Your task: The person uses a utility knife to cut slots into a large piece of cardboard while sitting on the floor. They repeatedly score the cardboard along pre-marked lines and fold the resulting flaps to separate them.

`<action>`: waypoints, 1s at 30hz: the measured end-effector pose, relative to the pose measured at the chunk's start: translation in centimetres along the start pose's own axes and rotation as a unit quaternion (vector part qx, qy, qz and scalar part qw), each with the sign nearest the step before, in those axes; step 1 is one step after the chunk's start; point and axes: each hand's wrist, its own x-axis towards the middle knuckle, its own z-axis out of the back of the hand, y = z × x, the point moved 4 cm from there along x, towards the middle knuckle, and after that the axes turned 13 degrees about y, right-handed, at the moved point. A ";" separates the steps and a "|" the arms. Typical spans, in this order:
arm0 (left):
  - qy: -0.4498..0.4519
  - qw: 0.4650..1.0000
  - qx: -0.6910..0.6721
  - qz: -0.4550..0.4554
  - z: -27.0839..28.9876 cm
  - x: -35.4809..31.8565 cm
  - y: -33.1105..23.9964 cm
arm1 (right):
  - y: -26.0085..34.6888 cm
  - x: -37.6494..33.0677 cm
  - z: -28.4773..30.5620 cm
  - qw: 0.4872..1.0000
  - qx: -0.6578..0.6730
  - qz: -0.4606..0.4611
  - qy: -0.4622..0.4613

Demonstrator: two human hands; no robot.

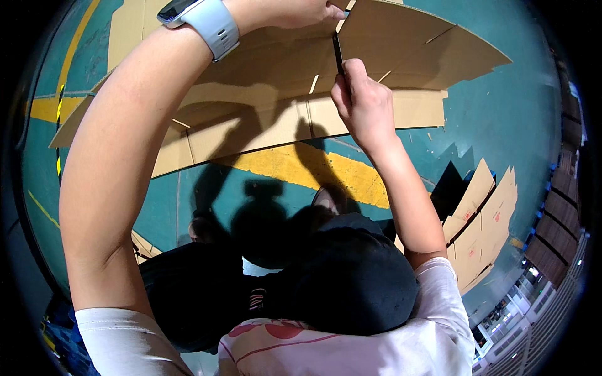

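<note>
A large brown cardboard sheet (263, 69), creased and slotted, stands partly folded in front of me. My right hand (367, 103) is closed around a slim black blade-like tool (338, 53), whose far end points up at a slot in the cardboard. Its exact kind is not clear. At the top edge of the view, my left hand (295, 12) reaches across the cardboard, its fingertips pinched together beside that slot. What they grip is too small to make out. A light blue watch strap (216, 28) circles my left wrist.
More flattened cardboard pieces (486, 225) lean in a stack at my right. Yellow stripes (351, 178) cross the green floor (414, 147) between my feet and the sheet. Brown stacked material (555, 219) lines the far right side.
</note>
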 end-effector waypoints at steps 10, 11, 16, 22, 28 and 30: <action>0.012 1.000 -0.015 0.015 -0.2 0.4 -0.3 | -0.1 0.4 2.3 1.000 0.000 0.014 0.002; 0.003 1.000 -0.005 -0.013 -0.4 0.5 -0.4 | -0.3 0.6 2.3 1.000 -0.001 0.029 -0.008; -0.001 1.000 0.003 -0.011 -0.4 0.3 -0.5 | -0.9 1.8 2.1 0.998 -0.058 0.039 -0.009; 0.016 1.000 -0.022 -0.003 -0.6 0.2 -0.4 | -0.9 1.7 1.5 0.998 -0.052 0.041 -0.022; 0.028 1.000 0.001 0.014 0.0 -0.1 -0.9 | -1.2 0.5 0.5 0.998 -0.048 0.022 -0.015; 0.020 1.000 -0.013 0.004 0.1 -0.4 -0.8 | -1.1 0.3 0.3 0.999 -0.032 0.022 -0.014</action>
